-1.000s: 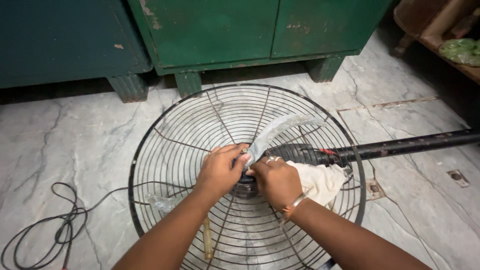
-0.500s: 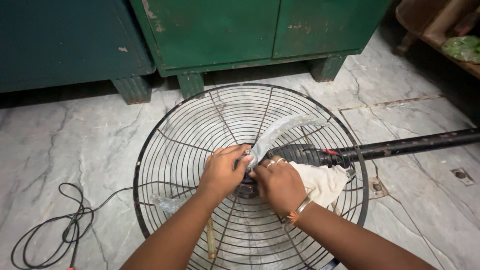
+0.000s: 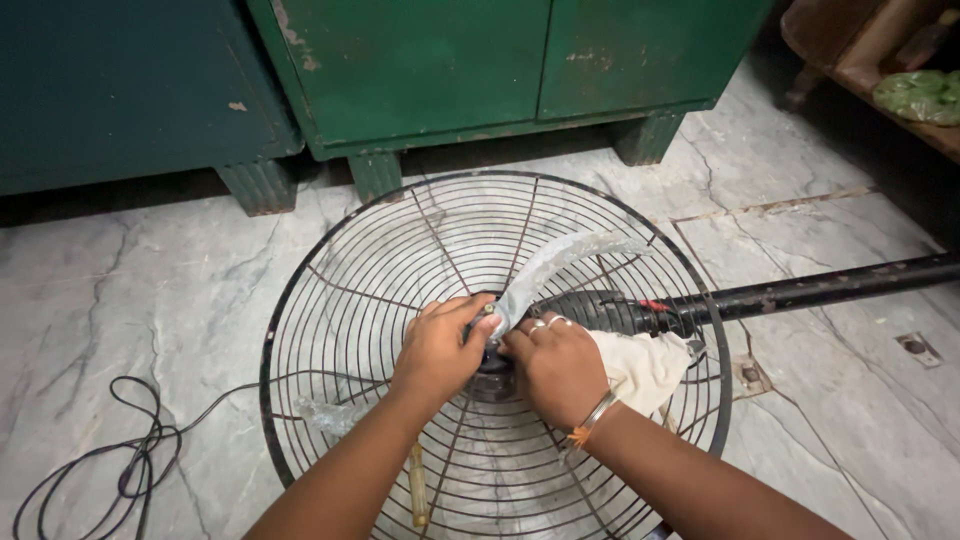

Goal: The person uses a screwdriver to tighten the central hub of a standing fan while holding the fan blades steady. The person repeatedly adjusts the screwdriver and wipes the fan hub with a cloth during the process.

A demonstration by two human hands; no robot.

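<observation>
A pedestal fan lies on the marble floor with its round black wire guard (image 3: 330, 300) facing up. My left hand (image 3: 440, 345) and my right hand (image 3: 560, 365) both grip the dark hub (image 3: 493, 358) at the guard's centre, fingers curled around it. A dusty translucent blade (image 3: 560, 262) sticks out up and right from the hub. Another blade (image 3: 335, 415) shows at lower left. A cream cloth (image 3: 645, 368) lies under my right wrist, over the black motor housing (image 3: 600, 308).
The fan's black pole (image 3: 830, 288) runs off to the right. Green metal cabinets (image 3: 500, 60) on short legs stand behind the fan. A black cable (image 3: 130, 470) is coiled on the floor at left. A yellow-handled tool (image 3: 418, 490) lies under the guard. Wooden furniture (image 3: 880, 60) sits at top right.
The view has shifted slightly, with the fan a little further right in the frame. Both hands stay on the hub with hardly any movement.
</observation>
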